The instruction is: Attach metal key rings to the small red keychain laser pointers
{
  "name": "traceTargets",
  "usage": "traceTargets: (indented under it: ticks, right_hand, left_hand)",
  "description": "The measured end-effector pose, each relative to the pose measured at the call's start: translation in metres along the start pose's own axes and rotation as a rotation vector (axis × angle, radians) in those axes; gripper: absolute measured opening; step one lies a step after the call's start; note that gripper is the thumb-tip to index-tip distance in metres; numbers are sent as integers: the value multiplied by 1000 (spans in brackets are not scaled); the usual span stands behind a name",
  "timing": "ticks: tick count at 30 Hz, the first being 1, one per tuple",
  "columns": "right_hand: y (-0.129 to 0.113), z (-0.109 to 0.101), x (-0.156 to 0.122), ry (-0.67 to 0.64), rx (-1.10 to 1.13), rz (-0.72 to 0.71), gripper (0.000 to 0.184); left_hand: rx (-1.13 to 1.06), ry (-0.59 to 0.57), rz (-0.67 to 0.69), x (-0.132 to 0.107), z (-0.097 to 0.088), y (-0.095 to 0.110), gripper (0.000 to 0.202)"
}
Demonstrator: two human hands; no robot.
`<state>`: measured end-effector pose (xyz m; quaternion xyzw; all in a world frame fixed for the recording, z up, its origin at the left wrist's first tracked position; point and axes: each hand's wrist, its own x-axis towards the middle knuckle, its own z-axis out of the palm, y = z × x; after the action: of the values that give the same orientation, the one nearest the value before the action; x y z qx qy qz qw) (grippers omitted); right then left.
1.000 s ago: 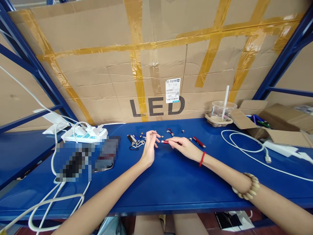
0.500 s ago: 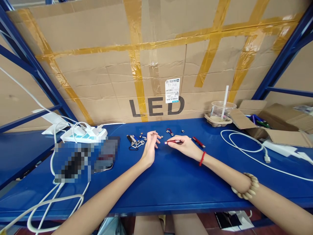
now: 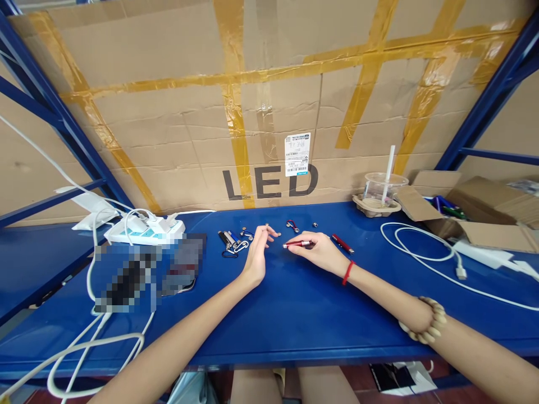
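My right hand pinches a small red mini flashlight with a silver end, held level just above the blue tabletop. The silver tip points left, while the other end is hidden in my fingers. To its left, my left hand rests on its edge, fingers stretched out and holding nothing. By its fingertips lies a tiny silver piece, too small to make out. A second red tube lies right of my right hand. Behind the hands are a red carabiner clip and a small silver cap.
Several small flashlights with clips lie left of my left hand. Farther left are a phone, a white power strip and cables. A plastic cup, a white cable and an open carton occupy the right. Cardboard stands behind.
Almost everything stays in place. The fingers of my left hand have shifted very slightly, and my right hand keeps its pinch on the red mini flashlight.
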<state>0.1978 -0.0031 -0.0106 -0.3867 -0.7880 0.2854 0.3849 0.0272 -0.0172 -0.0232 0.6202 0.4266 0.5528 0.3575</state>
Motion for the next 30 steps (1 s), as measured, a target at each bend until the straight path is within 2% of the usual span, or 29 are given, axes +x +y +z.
traceTargets:
  ticks: [11, 30]
  right_hand:
    - [4, -3, 1, 39, -111, -26, 25]
    - [2, 1, 0, -11, -42, 12, 25]
  left_hand:
    - [27, 4, -23, 1, 1, -1, 32]
    - [-5, -6, 41, 0, 1, 1, 28]
